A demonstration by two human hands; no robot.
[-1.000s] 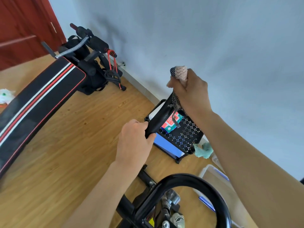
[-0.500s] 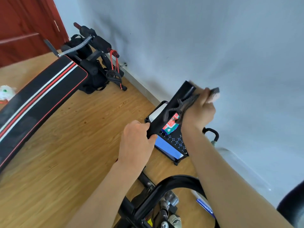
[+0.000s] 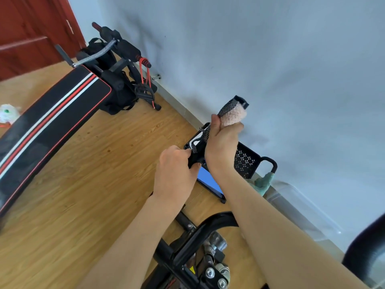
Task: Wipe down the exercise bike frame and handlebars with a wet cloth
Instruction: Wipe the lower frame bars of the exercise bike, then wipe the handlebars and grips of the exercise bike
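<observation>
My right hand (image 3: 224, 142), fisted on the cloth (image 3: 232, 115), slid back up the handlebar (image 3: 196, 157) mid-frame — left hand (image 3: 175, 174) clamps it lower, scrubbing continues.

The cloth (image 3: 232, 117) is pink fleece on one face and grey-black woven mesh on the other. The handlebar (image 3: 195, 157) is black. The exercise bike frame (image 3: 208, 228), near, is gloss black. The bench pad (image 3: 52, 122), far left, is black with white and red lengthwise stripes and red edging. The basket (image 3: 245, 161), right, is black with a white dotted pattern. The floor (image 3: 93, 174) is light wood grain.
</observation>
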